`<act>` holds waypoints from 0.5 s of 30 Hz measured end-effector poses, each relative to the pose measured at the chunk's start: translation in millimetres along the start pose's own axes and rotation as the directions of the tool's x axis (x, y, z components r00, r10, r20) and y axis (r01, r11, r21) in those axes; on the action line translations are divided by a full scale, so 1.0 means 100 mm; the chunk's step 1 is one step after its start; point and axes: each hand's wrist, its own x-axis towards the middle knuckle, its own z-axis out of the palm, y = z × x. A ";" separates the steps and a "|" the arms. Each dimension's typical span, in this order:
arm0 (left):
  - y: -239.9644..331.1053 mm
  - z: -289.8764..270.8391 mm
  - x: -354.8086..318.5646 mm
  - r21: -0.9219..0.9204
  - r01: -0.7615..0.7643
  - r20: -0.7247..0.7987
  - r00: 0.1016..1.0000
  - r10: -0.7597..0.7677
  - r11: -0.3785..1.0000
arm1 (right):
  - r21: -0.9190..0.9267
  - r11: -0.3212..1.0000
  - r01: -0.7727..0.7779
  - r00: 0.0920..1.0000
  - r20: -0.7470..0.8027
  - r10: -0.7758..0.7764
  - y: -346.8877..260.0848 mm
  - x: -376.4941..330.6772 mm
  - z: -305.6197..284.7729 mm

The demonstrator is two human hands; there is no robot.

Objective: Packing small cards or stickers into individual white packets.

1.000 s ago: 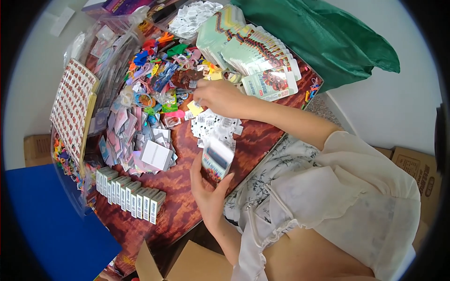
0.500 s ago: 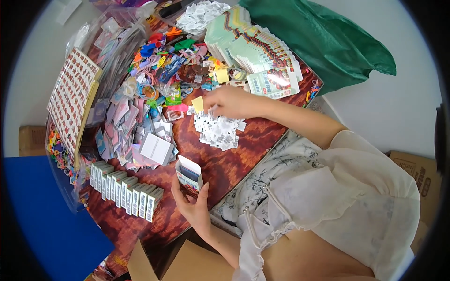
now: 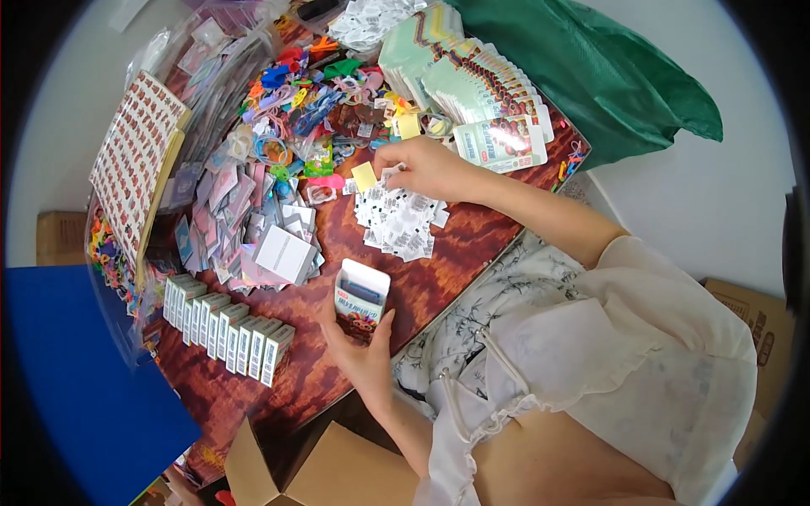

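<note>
My left hand [image 3: 361, 350] grips a small printed carton [image 3: 361, 304] near the table's front edge. Its white top flap stands up, and a dark blue edge shows inside the opening. My right hand [image 3: 422, 169] is over the far edge of a pile of small white printed packets [image 3: 396, 223]. Its fingers are pinched together on a white packet, partly hidden by the fingers. Beside those fingertips lies a yellow paper square [image 3: 364, 177]. A row of upright filled cartons [image 3: 228, 333] stands to the left of my left hand.
Loose packaged cards [image 3: 224, 211] and colourful small trinkets [image 3: 316, 118] cover the table's left and back. Flattened printed cartons [image 3: 498, 145] are stacked at the back right, near a green bag [image 3: 624, 93]. A sticker sheet [image 3: 139, 160] leans left. An open cardboard box [image 3: 346, 468] sits below the edge.
My left hand has shifted slightly right with the carton, now turned more upright. My right hand's fingers have drawn closer together at the packet pile. The whole view has shifted a little.
</note>
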 end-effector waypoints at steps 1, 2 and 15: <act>0.03 0.03 0.01 0.006 0.003 -0.006 1.000 -0.003 1.000 | 0.025 1.000 0.006 1.000 -0.012 -0.006 -0.08 -0.02 0.02; 0.06 0.06 0.01 0.097 -0.011 -0.045 0.999 0.016 0.995 | 0.050 0.999 0.013 1.000 -0.023 -0.012 -0.18 -0.04 0.04; 0.18 0.15 -0.02 0.315 0.000 -0.128 0.991 0.043 0.949 | -0.166 0.911 0.377 0.883 0.363 -0.299 -0.78 -0.26 0.60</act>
